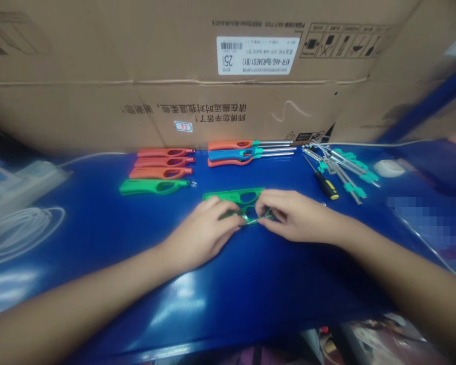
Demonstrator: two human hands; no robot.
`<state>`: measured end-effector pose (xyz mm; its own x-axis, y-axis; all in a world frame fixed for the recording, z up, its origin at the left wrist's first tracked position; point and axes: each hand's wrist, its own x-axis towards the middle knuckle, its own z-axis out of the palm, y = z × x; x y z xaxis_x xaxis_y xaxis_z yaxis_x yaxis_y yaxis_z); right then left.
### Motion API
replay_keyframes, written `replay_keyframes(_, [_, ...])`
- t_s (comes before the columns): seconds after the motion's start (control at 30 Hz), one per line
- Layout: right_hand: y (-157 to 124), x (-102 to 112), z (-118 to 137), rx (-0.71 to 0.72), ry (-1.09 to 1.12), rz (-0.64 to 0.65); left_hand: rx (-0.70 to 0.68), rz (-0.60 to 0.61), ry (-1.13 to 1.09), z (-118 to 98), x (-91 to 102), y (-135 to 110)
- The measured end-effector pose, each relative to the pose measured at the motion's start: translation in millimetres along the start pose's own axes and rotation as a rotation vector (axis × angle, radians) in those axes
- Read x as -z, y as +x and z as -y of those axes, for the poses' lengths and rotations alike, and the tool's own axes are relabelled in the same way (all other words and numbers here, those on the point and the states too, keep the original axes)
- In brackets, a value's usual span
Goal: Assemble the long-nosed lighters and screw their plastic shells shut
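Note:
Both hands meet over a green lighter handle shell (231,195) lying on the blue table (110,228). My left hand (203,233) has its fingers curled onto the shell's near edge. My right hand (292,215) pinches a small green part of the same shell between thumb and fingers. Left of the hands lie three orange handle shells (163,162) and one green shell (154,186) in a column. Behind the hands sit three assembled long-nosed lighters (247,152), orange and blue.
A yellow-and-black screwdriver (325,183) and a pile of metal tubes with green fittings (344,170) lie at the right. Large cardboard boxes (213,76) wall the table's back. White tubing (19,233) coils at the left. The table's near edge runs along the bottom.

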<state>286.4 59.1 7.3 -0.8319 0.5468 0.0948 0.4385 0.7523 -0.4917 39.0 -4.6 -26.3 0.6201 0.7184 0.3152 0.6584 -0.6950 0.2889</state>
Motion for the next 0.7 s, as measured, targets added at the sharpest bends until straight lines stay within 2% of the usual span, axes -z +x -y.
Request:
replay_keyframes(0.17, [0.4, 0.5, -1.9, 0.078, 0.031, 0.027, -0.001, 0.004, 0.025, -1.1, 0.5, -0.2])
replay_keyframes(0.7, [-0.6, -1.1, -7.2, 0.097, 0.084, -0.009, 0.002, 0.047, 0.061, -0.9, 1.8, 1.9])
